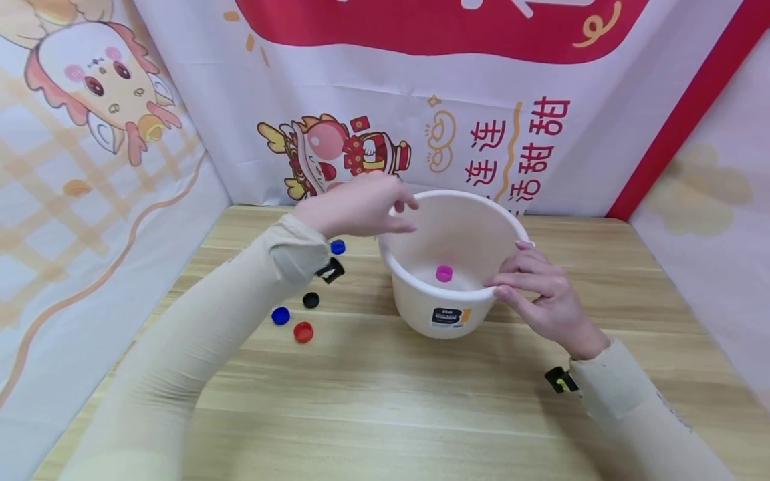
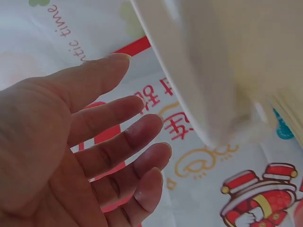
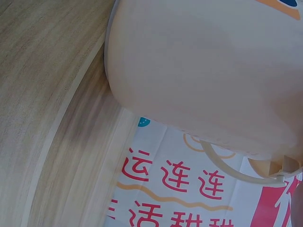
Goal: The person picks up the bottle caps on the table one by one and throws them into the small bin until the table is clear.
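Note:
A white plastic bucket (image 1: 421, 288) stands on the wooden table, slightly tilted in the head view, with a pink bottle cap (image 1: 444, 273) on its inside floor. My right hand (image 1: 544, 294) grips the bucket's right rim, thumb on the near side. At the left rim my left hand (image 1: 367, 204) hovers with loosely bent fingers; the left wrist view shows that hand (image 2: 99, 146) holding nothing. Left of the bucket lie a blue bottle cap (image 1: 338, 246), a black bottle cap (image 1: 311, 300), another blue bottle cap (image 1: 280, 316) and a red bottle cap (image 1: 303, 332).
The wooden table (image 1: 385, 407) runs back to a printed cloth backdrop (image 1: 361, 80). Another printed cloth (image 1: 108, 220) borders the left side. The bucket's handle (image 3: 236, 174) hangs beside its wall in the right wrist view.

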### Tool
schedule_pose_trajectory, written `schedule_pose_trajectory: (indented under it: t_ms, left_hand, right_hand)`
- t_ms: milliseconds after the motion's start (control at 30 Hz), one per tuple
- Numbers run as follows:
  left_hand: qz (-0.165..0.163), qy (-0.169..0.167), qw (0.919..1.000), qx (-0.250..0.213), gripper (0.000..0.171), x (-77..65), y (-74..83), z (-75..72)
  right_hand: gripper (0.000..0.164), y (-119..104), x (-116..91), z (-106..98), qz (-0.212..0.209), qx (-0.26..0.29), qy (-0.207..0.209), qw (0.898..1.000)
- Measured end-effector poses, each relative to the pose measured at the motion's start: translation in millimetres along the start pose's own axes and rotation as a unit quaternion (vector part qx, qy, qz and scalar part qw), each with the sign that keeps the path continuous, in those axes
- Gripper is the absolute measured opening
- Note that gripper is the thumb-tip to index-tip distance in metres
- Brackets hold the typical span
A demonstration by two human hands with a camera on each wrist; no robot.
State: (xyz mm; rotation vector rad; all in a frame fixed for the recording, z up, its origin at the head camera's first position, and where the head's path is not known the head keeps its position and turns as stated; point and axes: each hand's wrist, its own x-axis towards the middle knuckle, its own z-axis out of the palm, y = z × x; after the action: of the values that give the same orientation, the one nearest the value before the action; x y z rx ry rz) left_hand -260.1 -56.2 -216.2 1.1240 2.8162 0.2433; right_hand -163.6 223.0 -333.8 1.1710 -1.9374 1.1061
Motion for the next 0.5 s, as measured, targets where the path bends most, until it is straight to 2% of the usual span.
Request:
schedule_pose_trajectory:
  t_ms: [100,233,333,500]
  left_hand:
    - [-0.016,0.003,0.9998,-0.008,0.041,-15.1,-14.2,7.5]
    - [-0.022,0.014,0.9990,-0.038,0.039,-35.9,-31.7,20.4]
    - [-0.039,0.024,0.9969,-0.063,0.041,-51.9,-43.5,30.4]
    - [-0.055,0.037,0.9959,-0.062,0.043,-79.8,-63.8,50.3]
  right_hand:
    - [0.039,0,1,0,0.002,-0.006,-0.002,1.000]
    - [0.039,0,2,1,-0.001,-0.009,-0.004,1.000]
    - [0.039,1,2,1,0.000,-0.004,-0.003,1.000]
    - [0.039,3,0,2,0.000,-0.001,0.003,1.000]
